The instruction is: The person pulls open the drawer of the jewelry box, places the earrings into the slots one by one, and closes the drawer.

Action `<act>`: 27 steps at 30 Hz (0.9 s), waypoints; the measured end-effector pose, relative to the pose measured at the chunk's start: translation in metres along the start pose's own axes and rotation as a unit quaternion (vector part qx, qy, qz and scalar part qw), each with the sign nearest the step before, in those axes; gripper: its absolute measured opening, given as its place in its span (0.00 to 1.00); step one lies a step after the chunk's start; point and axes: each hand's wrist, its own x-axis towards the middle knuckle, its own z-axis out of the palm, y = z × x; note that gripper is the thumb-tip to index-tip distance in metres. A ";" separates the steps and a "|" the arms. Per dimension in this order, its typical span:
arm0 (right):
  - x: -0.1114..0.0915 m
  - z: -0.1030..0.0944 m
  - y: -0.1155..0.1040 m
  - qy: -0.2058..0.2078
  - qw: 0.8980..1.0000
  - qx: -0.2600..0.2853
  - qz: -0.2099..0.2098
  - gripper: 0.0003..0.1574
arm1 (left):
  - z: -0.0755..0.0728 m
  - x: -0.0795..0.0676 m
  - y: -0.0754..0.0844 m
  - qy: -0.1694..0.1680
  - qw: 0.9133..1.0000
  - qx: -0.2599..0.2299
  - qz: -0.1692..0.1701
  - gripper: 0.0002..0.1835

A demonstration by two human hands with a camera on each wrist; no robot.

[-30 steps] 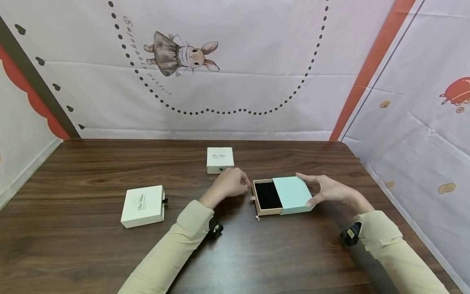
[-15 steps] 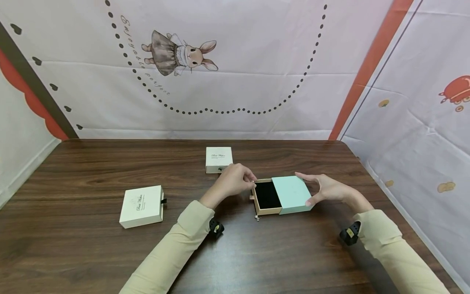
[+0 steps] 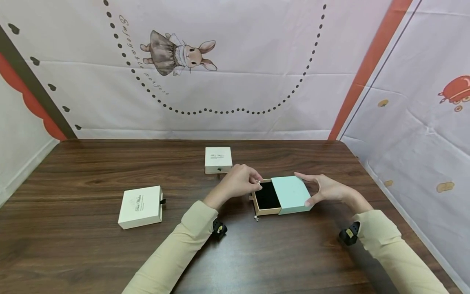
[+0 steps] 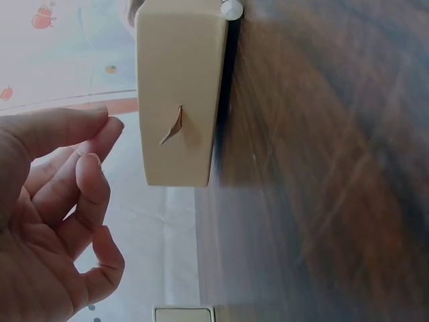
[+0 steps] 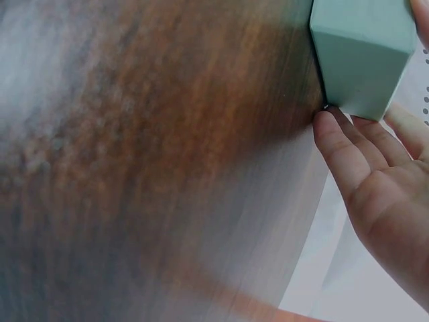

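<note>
A mint-green drawer box (image 3: 291, 194) lies on the table, its drawer pulled out on the left, showing a black lining (image 3: 267, 197). My right hand (image 3: 328, 189) grips the right end of the sleeve, thumb at the near corner and fingers on the far side. Over the drawer's far left corner, my left hand (image 3: 240, 179) pinches a tiny shiny piece of jewellery (image 3: 258, 182) between thumb and forefinger. A similar small piece with a white bead (image 4: 232, 9) lies by the drawer's near front corner. A ribbon pull (image 4: 173, 126) sticks out of the drawer front.
A small white box (image 3: 218, 158) with printed lettering stands behind my left hand. Further left lies a larger white box (image 3: 140, 206) with a black ribbon tab. Printed cloth (image 3: 257, 49) hangs behind the wooden table (image 3: 286, 257).
My left hand has moved right and slightly up, from left of the drawer to over its far left corner, with the tiny piece between its fingertips. The right hand keeps its grip.
</note>
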 end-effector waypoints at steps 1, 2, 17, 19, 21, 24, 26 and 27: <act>0.000 0.000 0.000 0.001 1.000 -0.001 0.000 0.61 | 0.001 0.000 0.001 0.000 1.000 -0.002 0.002 0.08; 0.000 0.000 0.000 0.000 1.000 -0.001 0.000 0.61 | 0.001 0.001 0.001 0.000 1.000 -0.004 0.004 0.08; 0.001 0.000 0.000 -0.005 1.000 0.007 -0.003 0.61 | 0.010 0.008 0.003 -0.009 1.000 0.007 -0.012 0.04; 0.001 0.000 0.000 -0.006 1.000 0.005 -0.004 0.61 | 0.011 0.009 0.003 -0.008 1.000 0.011 -0.014 0.04; 0.001 0.000 0.000 -0.007 1.000 0.005 -0.002 0.61 | 0.012 0.010 0.002 -0.010 1.000 0.006 -0.016 0.04; 0.001 0.000 0.000 -0.008 1.000 0.005 0.000 0.61 | 0.013 0.010 0.002 -0.016 1.000 -0.010 -0.017 0.05; 0.001 0.000 0.000 -0.010 1.000 0.007 0.002 0.61 | 0.013 0.010 0.002 -0.022 1.000 -0.017 -0.015 0.06; 0.001 0.000 0.000 -0.011 1.000 0.007 0.002 0.61 | 0.013 0.011 0.002 -0.024 0.999 -0.016 -0.013 0.06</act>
